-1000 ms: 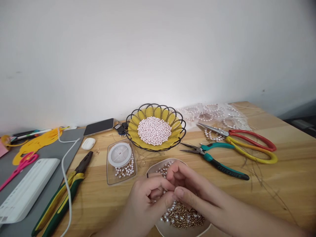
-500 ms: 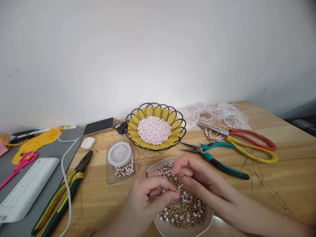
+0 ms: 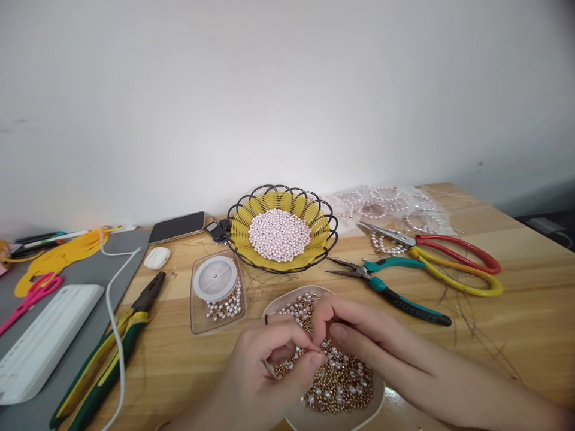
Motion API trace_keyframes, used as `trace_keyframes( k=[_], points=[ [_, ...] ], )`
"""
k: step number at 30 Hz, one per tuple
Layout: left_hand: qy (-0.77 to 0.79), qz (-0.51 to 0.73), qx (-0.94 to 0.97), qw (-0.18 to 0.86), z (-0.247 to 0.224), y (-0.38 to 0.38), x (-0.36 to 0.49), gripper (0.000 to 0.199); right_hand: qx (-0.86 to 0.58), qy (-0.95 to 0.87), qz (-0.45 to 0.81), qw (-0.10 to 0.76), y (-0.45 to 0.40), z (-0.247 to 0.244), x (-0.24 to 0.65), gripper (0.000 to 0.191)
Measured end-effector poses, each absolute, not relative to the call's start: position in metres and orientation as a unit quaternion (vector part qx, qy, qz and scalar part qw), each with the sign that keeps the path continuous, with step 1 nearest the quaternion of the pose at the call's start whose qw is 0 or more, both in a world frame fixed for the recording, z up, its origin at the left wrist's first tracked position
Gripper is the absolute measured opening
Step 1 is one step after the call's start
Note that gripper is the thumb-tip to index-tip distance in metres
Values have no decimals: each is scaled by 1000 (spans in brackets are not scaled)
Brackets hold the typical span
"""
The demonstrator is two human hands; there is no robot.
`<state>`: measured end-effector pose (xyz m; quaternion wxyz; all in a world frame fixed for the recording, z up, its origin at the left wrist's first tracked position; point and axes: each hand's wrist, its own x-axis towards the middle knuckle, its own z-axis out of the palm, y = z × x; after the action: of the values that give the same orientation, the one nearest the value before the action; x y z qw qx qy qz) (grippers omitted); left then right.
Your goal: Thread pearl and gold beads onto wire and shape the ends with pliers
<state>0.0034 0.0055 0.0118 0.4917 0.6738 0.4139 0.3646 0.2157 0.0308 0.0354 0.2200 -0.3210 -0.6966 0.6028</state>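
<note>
Over a pale dish (image 3: pixel 335 422) of gold beads and white pearl beads (image 3: pixel 345 383), my two hands meet fingertip to fingertip. My left hand (image 3: pixel 272 365) pinches thumb against index finger; whatever lies between them is too small to name. Curled close against those tips is my right hand (image 3: pixel 366 335), its thumb and index finger drawn together, with their grip partly hidden. Behind the dish, a yellow basket with a black looped rim (image 3: pixel 233 230) holds pinkish pearl beads (image 3: pixel 278 235). A clear box (image 3: pixel 195 320) to the left contains a white thread spool (image 3: pixel 215 279) and more pearls.
Needle-nose pliers (image 3: pixel 381 284) and red-and-yellow-handled scissors (image 3: pixel 431 251) lie at right, before bagged pearl strands (image 3: pixel 390 203). At left are green-and-yellow pliers (image 3: pixel 117 353), a white cable (image 3: pixel 117 341), a power strip (image 3: pixel 49 338), a phone (image 3: pixel 177 227) and pink scissors (image 3: pixel 31 299).
My right index finger has come down and in, closing the gap to my left fingertips. A small gold piece that showed between the hands is now covered. The view has shifted slightly.
</note>
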Motion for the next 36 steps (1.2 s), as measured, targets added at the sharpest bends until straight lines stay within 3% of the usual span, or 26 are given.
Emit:
trace_keyframes(
  k=[6,14,22,36],
  points=[
    [400,361,676,503,8,4,2,21,-322,-714,600,164,33,38,222,24],
    [394,362,664,522,8,6,1,18,-306,-714,609,160,35,41,223,17],
    [376,356,615,595,8,6,-1,39,-308,-692,631,172,35,43,223,19],
    [377,415,661,499,15,8,1,39,-286,-708,625,161,31,39,227,20]
  ],
)
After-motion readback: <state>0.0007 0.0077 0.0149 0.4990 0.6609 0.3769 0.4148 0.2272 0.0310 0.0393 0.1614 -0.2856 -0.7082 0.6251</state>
